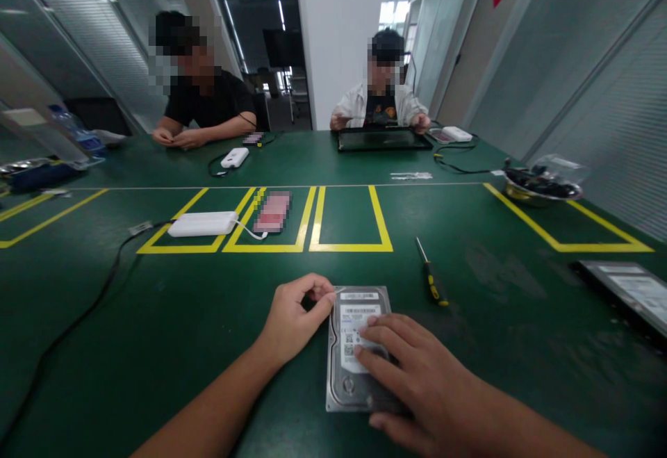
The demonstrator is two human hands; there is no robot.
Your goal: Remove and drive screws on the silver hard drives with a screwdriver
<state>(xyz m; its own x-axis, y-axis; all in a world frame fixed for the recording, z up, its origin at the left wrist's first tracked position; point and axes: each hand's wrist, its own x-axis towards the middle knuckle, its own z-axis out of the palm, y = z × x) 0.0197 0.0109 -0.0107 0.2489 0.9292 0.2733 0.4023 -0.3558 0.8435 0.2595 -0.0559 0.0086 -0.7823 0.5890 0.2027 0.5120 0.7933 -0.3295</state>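
Note:
A silver hard disk drive (348, 367) with a white label lies flat on the green table in front of me. My left hand (294, 315) is at the drive's top left corner, thumb and forefinger pinched together at its edge; what they grip is too small to name. My right hand (411, 374) rests flat on the drive's right half, fingers stretched over the label. A screwdriver (431, 274) with a black and yellow handle lies on the table just right of the drive, untouched.
Yellow tape boxes (350, 246) mark the table beyond the drive. A white power bank (203, 224) and a phone lie there. A metal bowl (536, 190) is at far right, a dark tray (625, 291) nearer. Two other people sit across the table.

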